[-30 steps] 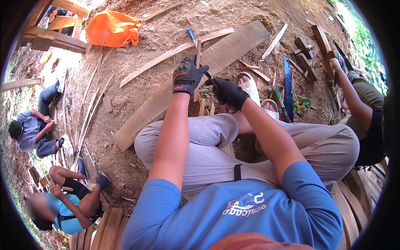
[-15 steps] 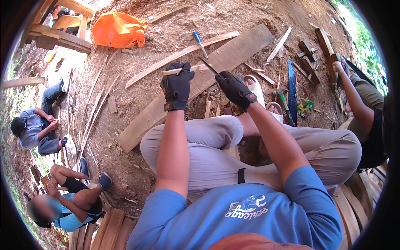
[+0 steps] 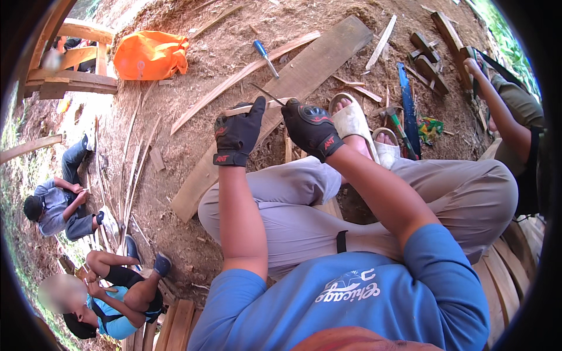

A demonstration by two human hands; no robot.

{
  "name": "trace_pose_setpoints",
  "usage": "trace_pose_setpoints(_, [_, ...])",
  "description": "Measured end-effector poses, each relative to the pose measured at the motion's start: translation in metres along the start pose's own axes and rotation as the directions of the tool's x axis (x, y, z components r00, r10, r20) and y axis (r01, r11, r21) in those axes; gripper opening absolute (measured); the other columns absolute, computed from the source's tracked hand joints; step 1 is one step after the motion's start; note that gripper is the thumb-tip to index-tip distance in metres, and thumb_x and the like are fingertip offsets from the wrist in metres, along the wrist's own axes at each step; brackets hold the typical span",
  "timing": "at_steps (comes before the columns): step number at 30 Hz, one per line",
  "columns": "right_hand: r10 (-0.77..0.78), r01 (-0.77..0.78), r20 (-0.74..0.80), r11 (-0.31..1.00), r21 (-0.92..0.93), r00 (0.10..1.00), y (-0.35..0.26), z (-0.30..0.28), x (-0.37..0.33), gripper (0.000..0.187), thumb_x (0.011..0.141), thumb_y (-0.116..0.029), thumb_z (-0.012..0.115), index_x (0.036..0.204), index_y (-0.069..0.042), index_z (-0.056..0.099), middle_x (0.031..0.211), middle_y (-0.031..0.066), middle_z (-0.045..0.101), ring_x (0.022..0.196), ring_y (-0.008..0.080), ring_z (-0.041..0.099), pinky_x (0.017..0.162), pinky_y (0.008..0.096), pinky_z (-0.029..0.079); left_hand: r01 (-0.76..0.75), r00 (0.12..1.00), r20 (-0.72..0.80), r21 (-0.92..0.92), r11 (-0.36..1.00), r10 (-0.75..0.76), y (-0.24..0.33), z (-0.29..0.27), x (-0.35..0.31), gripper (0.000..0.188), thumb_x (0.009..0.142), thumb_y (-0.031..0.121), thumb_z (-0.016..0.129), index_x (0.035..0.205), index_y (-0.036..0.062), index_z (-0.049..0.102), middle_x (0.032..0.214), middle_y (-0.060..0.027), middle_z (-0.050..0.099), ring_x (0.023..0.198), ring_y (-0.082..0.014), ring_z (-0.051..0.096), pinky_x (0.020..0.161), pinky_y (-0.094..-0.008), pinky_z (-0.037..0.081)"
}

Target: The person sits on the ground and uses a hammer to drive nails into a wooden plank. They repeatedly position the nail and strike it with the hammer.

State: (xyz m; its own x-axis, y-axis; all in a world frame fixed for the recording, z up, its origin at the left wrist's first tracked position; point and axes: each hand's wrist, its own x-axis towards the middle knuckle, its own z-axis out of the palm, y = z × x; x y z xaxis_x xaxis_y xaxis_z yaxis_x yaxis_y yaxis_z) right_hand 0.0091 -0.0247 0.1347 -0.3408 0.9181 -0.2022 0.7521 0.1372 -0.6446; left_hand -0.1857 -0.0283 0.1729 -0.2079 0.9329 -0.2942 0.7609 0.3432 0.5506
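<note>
In its black glove, my left hand [image 3: 237, 133] is closed around a pale wooden stick [image 3: 274, 105], whose right end reaches toward my other hand. Also gloved, my right hand [image 3: 310, 128] grips a thin dark-bladed tool [image 3: 267, 93]; its handle is hidden in the fist. The blade slants up and left, crossing close to the stick's right end. Whether it touches the wood is hard to make out. Both hands are above a long wooden plank [image 3: 328, 55] on the ground, in front of my crossed legs.
A blue-handled screwdriver-like tool [image 3: 264, 57] lies beyond the plank, near an orange bag [image 3: 151, 55]. Right of my sandals are a green-handled hammer [image 3: 398, 126] and a blue saw-like strip [image 3: 408, 105]. Two people [image 3: 123, 298] [image 3: 55, 202] sit left; another person's arm [image 3: 506, 111] shows right.
My right hand has come left and nearer to my left hand, bringing the blade close over the stick. Both hands still grip what they held. The whole view has shifted slightly.
</note>
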Motion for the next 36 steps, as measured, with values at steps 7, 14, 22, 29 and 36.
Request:
trace_pose_setpoints(7, [-0.149, 0.14, -0.112, 0.986, -0.087, 0.982, 0.002, -0.005, -0.013, 0.013, 0.1, -0.019, 0.057, 0.098, -0.01, 0.067, 0.074, 0.0161, 0.068, 0.072, 0.0383, 0.072, 0.06, 0.0492, 0.055, -0.162, 0.985, -0.02, 0.189, 0.968, 0.169, 0.018, -0.006, -0.011, 0.057, 0.106, 0.057, 0.054, 0.086, 0.0066, 0.074, 0.08, -0.016, 0.071, 0.075, -0.0393, 0.069, 0.069, -0.0482, 0.05])
trace_pose_setpoints(14, [-0.206, 0.162, -0.217, 0.966, -0.203, 0.954, -0.004, 0.0, -0.013, 0.012, 0.094, -0.019, 0.06, 0.097, -0.009, 0.067, 0.078, 0.0135, 0.073, 0.071, 0.0335, 0.074, 0.062, 0.0487, 0.058, -0.083, 0.995, -0.042, 0.156, 0.984, 0.09, 0.016, 0.0, -0.011, 0.054, 0.104, 0.056, 0.057, 0.088, 0.0091, 0.077, 0.082, -0.012, 0.075, 0.078, -0.0338, 0.072, 0.073, -0.0437, 0.053])
trace_pose_setpoints(22, [-0.188, 0.158, -0.108, 0.959, -0.235, 0.976, 0.003, -0.012, -0.003, 0.014, 0.092, -0.016, 0.061, 0.102, -0.01, 0.068, 0.087, 0.0135, 0.075, 0.081, 0.0323, 0.076, 0.07, 0.0455, 0.06, 0.025, 0.999, -0.037, 0.116, 0.993, -0.021, 0.004, 0.009, 0.0, 0.056, 0.102, 0.06, 0.058, 0.089, 0.0081, 0.077, 0.074, -0.0072, 0.073, 0.069, -0.0244, 0.071, 0.068, -0.0402, 0.053])
trace_pose_setpoints(29, [-0.047, 0.079, 0.083, 0.895, -0.439, 0.995, 0.042, 0.005, 0.013, 0.017, 0.095, -0.018, 0.06, 0.106, -0.012, 0.073, 0.097, 0.0125, 0.079, 0.087, 0.0306, 0.078, 0.073, 0.0459, 0.06, -0.248, 0.952, -0.109, 0.281, 0.927, 0.287, -0.011, 0.025, -0.002, 0.056, 0.104, 0.059, 0.059, 0.091, 0.0087, 0.078, 0.073, -0.007, 0.074, 0.069, -0.0279, 0.071, 0.069, -0.0427, 0.055])
trace_pose_setpoints(36, [0.119, -0.141, -0.112, 0.968, -0.208, 0.986, 0.057, -0.017, 0.009, 0.027, 0.102, -0.023, 0.048, 0.106, -0.008, 0.07, 0.1, 0.0211, 0.078, 0.095, 0.0398, 0.077, 0.082, 0.0552, 0.058, -0.019, 0.989, -0.15, 0.002, 1.0, 0.019, 0.028, 0.018, -0.018, 0.058, 0.104, 0.059, 0.058, 0.088, 0.0082, 0.08, 0.076, -0.0099, 0.075, 0.071, -0.0246, 0.072, 0.069, -0.0413, 0.054])
